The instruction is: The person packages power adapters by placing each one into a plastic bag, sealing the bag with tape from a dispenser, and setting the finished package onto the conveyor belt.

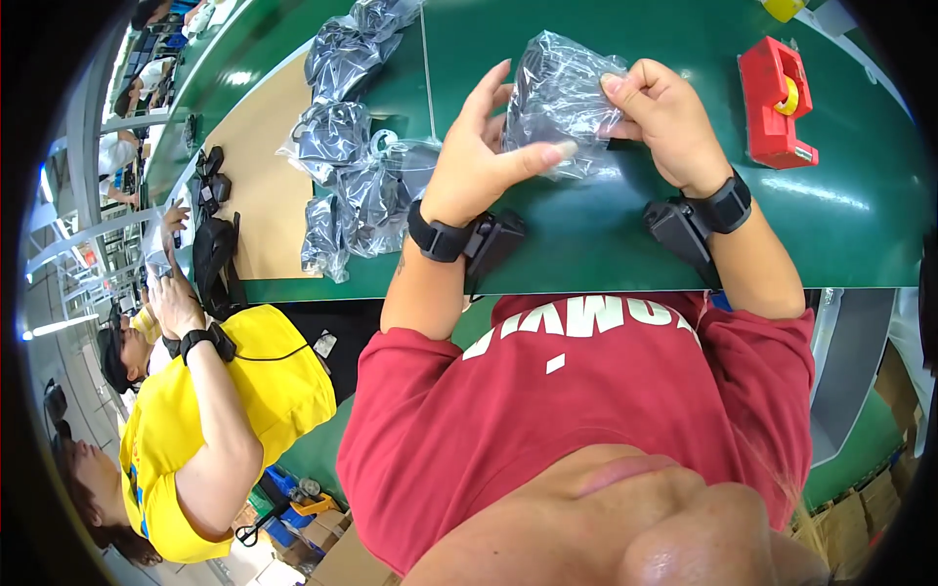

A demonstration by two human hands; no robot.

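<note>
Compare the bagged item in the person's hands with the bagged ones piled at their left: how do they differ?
The held bag is gripped between the left hand and right hand, while the piled bags lie untouched on the green table. The held bag is alone; the piled bags overlap in a heap. Both show dark contents in crinkled clear plastic.

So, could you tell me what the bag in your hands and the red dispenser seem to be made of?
The bag looks like thin clear plastic film: glossy, crinkled, dark contents showing through. The red dispenser seems moulded hard plastic, smooth and evenly coloured, though that is only its look.
</note>
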